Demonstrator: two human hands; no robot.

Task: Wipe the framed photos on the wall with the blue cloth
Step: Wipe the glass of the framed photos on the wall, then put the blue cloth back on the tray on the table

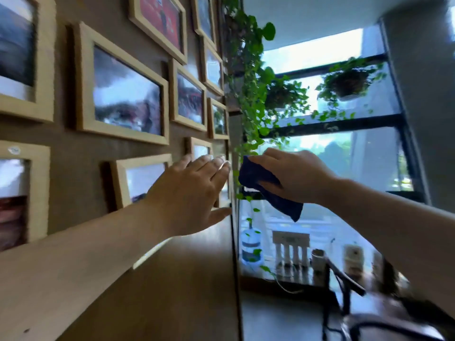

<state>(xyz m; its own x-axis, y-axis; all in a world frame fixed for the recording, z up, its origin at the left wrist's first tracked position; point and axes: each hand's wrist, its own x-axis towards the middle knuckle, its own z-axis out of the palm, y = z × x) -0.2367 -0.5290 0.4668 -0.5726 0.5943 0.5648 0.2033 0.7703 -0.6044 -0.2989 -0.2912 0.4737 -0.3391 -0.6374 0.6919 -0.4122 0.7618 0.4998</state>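
Observation:
Several light wooden framed photos hang on the brown wall at my left, among them a large landscape one [123, 89] and a lower one [140, 178]. My left hand [192, 193] reaches out flat with fingers spread over the lower frames near the wall's right edge, partly hiding them. My right hand [293, 175] holds the dark blue cloth [261, 183] bunched in its fingers, just right of the wall's edge and away from any frame. A corner of the cloth hangs down.
Trailing green plants [248, 77] hang by the wall's end and in pots [347, 82] before a big window. Below stand a water bottle [251, 244], a small white fence piece [290, 247] and a dark chair [349, 303].

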